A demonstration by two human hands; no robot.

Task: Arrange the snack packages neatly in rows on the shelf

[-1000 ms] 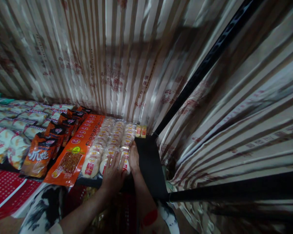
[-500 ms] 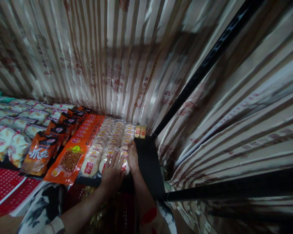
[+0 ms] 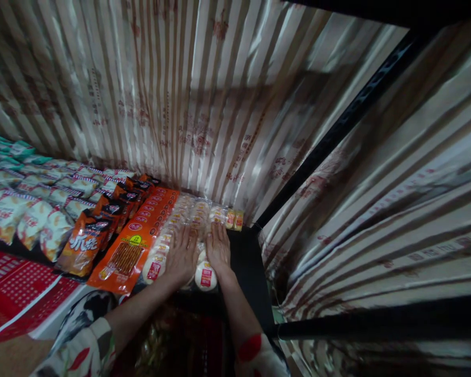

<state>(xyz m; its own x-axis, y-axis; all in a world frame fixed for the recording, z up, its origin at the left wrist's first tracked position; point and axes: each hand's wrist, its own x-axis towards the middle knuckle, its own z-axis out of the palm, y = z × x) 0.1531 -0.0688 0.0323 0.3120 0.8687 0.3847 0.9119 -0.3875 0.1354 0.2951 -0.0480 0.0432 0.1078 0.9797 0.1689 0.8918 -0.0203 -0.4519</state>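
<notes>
Rows of round white rice crackers in clear wrappers [image 3: 205, 275] lie on a black shelf [image 3: 245, 262], overlapping toward the back. My left hand [image 3: 182, 254] rests flat on the middle row, fingers stretched forward, and covers part of it. On the right row lies my right hand [image 3: 219, 247], also flat with its fingers extended, along the row's outer side. Neither hand grasps a packet. Left of the crackers is a long orange packet of brown sticks [image 3: 127, 256]. Two small yellow packets [image 3: 234, 219] sit at the back right of the rows.
Orange and black snack bags [image 3: 80, 246] and several rows of white bags [image 3: 55, 230] fill the shelf's left. A red plastic basket [image 3: 11, 293] is below at the left. Black frame bars [image 3: 329, 136] and a striped curtain [image 3: 204, 104] bound the back and right.
Both hands have slid forward, farther over the cracker rows. My right hand has moved from the rows' outer edge onto the right row. The camera view has shifted slightly left.
</notes>
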